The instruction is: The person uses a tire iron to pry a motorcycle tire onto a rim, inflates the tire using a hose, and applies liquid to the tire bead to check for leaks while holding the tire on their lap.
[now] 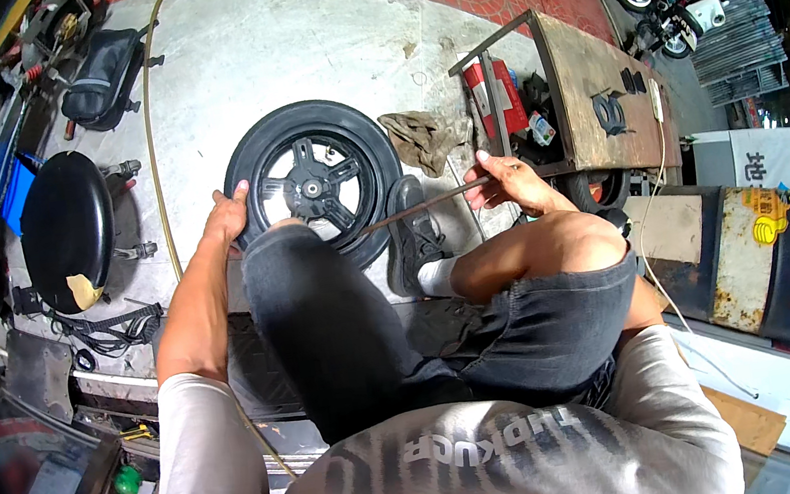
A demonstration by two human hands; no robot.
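A black wheel with a rubber tyre [246, 157] and a spoked rim lies flat on the floor in front of me. My left hand [229, 215] grips the tyre's left edge, thumb on top and fingers mostly hidden along the side. My right hand [507, 181] is closed round one end of a long thin tyre lever [429, 204], to the right of the wheel. The lever's other end reaches the near right part of the tyre, where the rim meets it. My knee partly covers the wheel's near side.
A crumpled brown rag [420, 140] lies beyond my shoe [411, 235]. At right stands a wooden-topped metal-framed bench [601, 97] with a red box [495, 96] under it. A round black stool [67, 232] and black bag [102, 79] are at left, near a hose [155, 149].
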